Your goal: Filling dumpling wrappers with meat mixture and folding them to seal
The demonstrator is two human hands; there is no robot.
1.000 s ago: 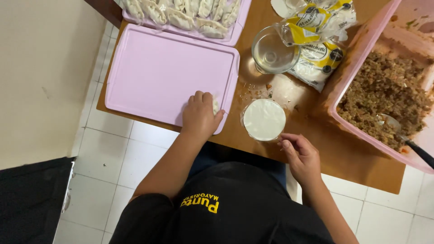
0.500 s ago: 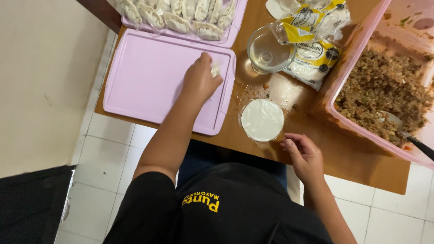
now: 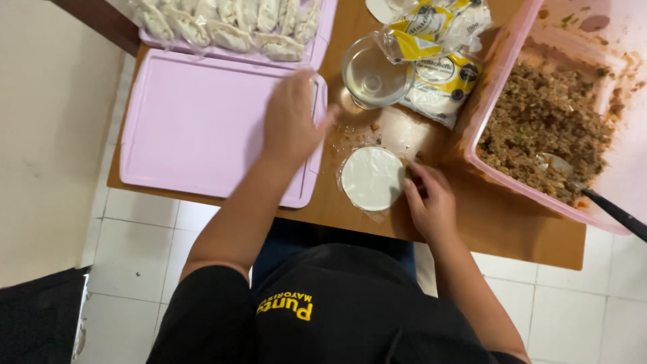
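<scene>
My left hand (image 3: 290, 120) is blurred over the right end of an empty pink tray (image 3: 195, 125), fingers pointing to the far side; anything under it is hidden. My right hand (image 3: 429, 202) rests on the wooden table (image 3: 492, 226), its fingertips touching the right edge of a round white stack of dough wrappers (image 3: 371, 178) on clear plastic. Nothing is held in the right hand.
A second pink tray (image 3: 317, 40) with several folded dumplings lies beyond the empty one. A glass bowl of water (image 3: 372, 74) and yellow-and-white wrapper packets (image 3: 438, 77) stand at the back. A pink tub of minced filling (image 3: 546, 125) with a spoon (image 3: 590, 194) sits at right.
My left hand carried a folded dumpling from the tray's near right corner toward its far right corner. My right hand moved up from the table edge to the wrapper stack.
</scene>
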